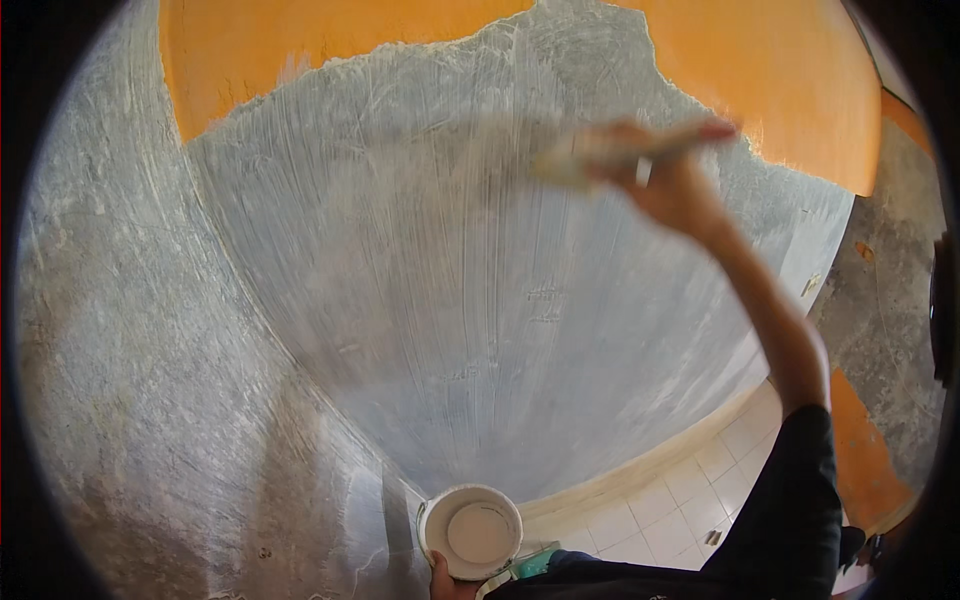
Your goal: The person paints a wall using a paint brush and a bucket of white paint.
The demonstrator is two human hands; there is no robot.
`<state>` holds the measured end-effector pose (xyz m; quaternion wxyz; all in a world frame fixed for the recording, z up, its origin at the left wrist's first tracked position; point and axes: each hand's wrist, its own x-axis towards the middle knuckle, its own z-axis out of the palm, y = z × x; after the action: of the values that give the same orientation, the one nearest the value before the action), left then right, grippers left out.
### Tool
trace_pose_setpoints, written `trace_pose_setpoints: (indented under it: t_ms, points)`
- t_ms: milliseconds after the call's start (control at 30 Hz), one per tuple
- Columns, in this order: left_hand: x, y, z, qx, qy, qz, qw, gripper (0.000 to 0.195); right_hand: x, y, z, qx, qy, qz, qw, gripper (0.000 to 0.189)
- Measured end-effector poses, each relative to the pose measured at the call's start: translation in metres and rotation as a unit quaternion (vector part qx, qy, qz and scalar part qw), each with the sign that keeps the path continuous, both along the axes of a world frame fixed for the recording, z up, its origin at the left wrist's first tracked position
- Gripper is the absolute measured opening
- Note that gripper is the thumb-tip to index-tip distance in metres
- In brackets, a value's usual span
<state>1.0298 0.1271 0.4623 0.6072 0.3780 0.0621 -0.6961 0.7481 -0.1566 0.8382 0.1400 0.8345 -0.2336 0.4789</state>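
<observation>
My right hand (671,184) is raised and closed around a paintbrush (559,166), blurred by motion. Its pale bristles point left, and the handle ends in a red tip at the right. The bristles are at or close to the grey wall (465,285); whether they touch it I cannot tell. At the bottom, my left hand (444,579) grips the side of a white plastic bucket (433,523). Pale whitish liquid (482,532) lies in the bucket. Streaky vertical brush marks run down the wall.
Orange paint (780,82) with a ragged lower edge covers the wall's upper part. Another grey wall (150,315) meets it at a corner on the left. White floor tiles (645,517) lie below, with a teal object (536,562) beside the bucket. A small wall fitting (811,284) is at right.
</observation>
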Motion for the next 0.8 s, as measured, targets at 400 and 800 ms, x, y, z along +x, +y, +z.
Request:
trace_pose_setpoints:
  t_ms: [400,800]
  points:
    - [0.01,-0.018,-0.04,-0.07,-0.004,-0.009,0.998,0.063,0.022,0.024,-0.055,-0.151,0.145,-0.037,0.977,0.04]
    - [0.019,-0.026,-0.067,-0.131,-0.023,-0.031,0.991,0.063,-0.013,0.003,0.143,-0.097,-0.001,-0.163,0.982,0.027]
